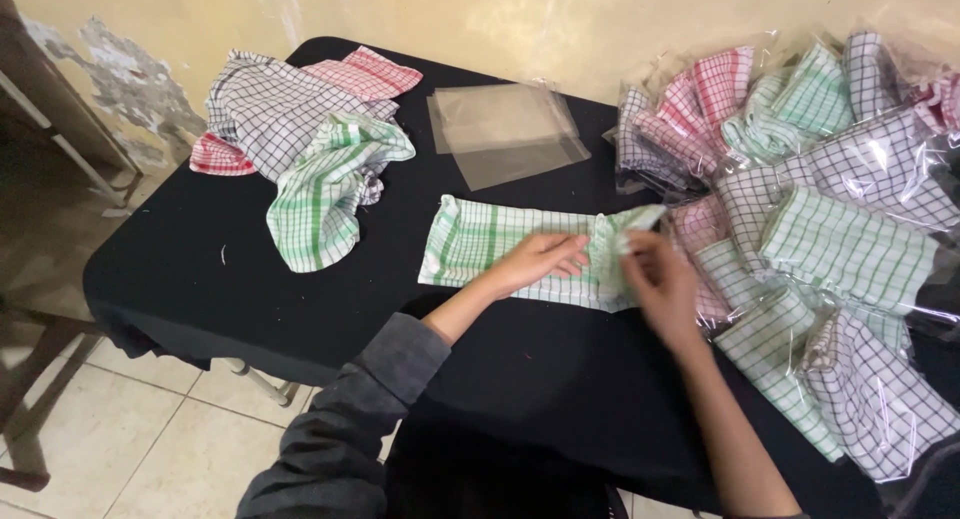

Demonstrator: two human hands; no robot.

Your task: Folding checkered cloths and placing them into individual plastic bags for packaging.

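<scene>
Fingers [570, 254] of the left hand [540, 262] lie flat and nearly straight on the green cloth [480, 241], pressing it to the worktop [180, 269], gripping nothing. Right hand [662, 284] sits just beside, at 3 o'clock from the left; its fingers are curled narrow and pinch the cloth's right end where it bunches up.

Cloth is folded into a long strip, long axis running 9 to 3 o'clock across the worktop centre, w/ most of its length stretching toward 9 o'clock from both hands. Left hand is nearer the strip's middle, right hand nearer the end. The two hands are close but not touching, a ridge of fabric between them.

Clear bags [505, 129] lie flat at 12 o'clock from the cloth, well apart from it. Loose cloth pile [300, 129] at approx 10 o'clock. Bagged cloths [850, 239] stacked at 3 o'clock, touching the strip's right end, just beyond the right hand.
</scene>
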